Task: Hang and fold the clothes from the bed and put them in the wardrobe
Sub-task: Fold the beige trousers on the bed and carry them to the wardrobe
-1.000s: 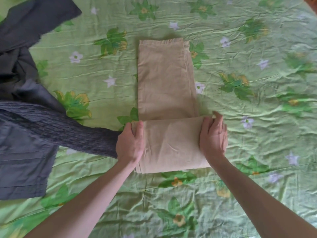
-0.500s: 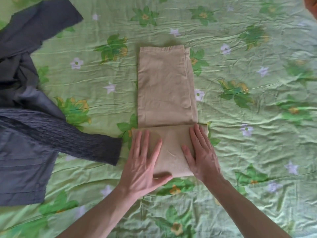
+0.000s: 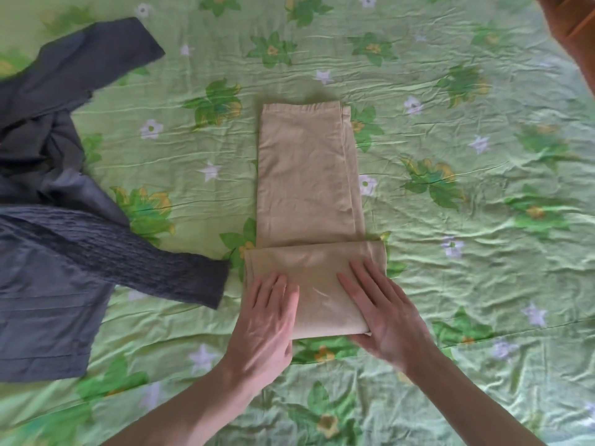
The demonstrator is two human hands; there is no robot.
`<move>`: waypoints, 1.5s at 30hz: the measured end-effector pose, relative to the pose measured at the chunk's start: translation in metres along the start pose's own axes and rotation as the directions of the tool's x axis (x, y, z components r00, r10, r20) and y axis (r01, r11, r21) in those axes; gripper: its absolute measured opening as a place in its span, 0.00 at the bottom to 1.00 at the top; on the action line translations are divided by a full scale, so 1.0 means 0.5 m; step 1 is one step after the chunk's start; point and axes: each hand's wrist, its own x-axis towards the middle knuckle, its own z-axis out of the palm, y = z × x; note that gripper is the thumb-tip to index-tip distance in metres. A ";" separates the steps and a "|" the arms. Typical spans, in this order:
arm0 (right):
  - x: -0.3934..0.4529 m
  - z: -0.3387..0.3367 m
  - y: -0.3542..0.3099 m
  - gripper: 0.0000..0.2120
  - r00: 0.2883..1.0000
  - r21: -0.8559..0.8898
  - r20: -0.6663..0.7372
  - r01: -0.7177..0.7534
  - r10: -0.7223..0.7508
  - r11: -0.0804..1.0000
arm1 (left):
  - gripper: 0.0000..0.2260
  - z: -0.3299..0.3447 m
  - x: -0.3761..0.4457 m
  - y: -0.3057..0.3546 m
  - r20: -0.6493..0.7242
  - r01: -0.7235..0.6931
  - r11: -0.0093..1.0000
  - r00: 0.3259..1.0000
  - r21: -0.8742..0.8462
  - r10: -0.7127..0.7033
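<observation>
Beige trousers lie lengthwise on the middle of the green flowered bed sheet, legs stacked, with their near end folded up into a wider band. My left hand lies flat on the left part of that band, fingers straight. My right hand lies flat on the band's right part, with the thumb at its near right corner. Neither hand grips the cloth.
At the left edge of the bed lies a heap of dark grey clothes with a knitted grey sleeve reaching toward the trousers. An orange-brown piece of furniture shows at the top right corner.
A second ago both hands gripped the band's side edges. They then laid flat on top of it, and have since slid toward me along the folded band.
</observation>
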 end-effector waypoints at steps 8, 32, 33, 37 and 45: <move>-0.047 -0.093 -0.023 0.38 0.998 0.195 -0.054 0.054 -0.044 0.979 | 0.27 -0.091 -0.035 -0.047 0.112 -0.060 0.943 0.988 -0.326 0.102; 0.071 0.001 -0.012 0.34 0.894 0.350 -0.161 -0.345 0.418 0.871 | 0.30 0.004 0.055 -0.058 -0.273 0.357 0.868 0.847 -0.344 -0.456; 0.066 0.006 -0.011 0.34 0.928 0.255 -0.207 -0.254 0.309 0.933 | 0.28 0.013 0.053 -0.056 -0.327 0.259 0.922 0.878 -0.287 -0.349; 0.034 0.038 -0.015 0.44 0.993 0.122 -0.070 -0.084 0.093 0.989 | 0.30 0.070 0.028 -0.052 -0.265 -0.059 0.994 0.964 -0.092 0.033; 0.060 0.052 -0.015 0.49 0.985 0.133 0.009 -0.172 0.173 0.976 | 0.62 0.075 0.058 -0.070 -0.004 -0.103 0.985 0.995 0.136 0.104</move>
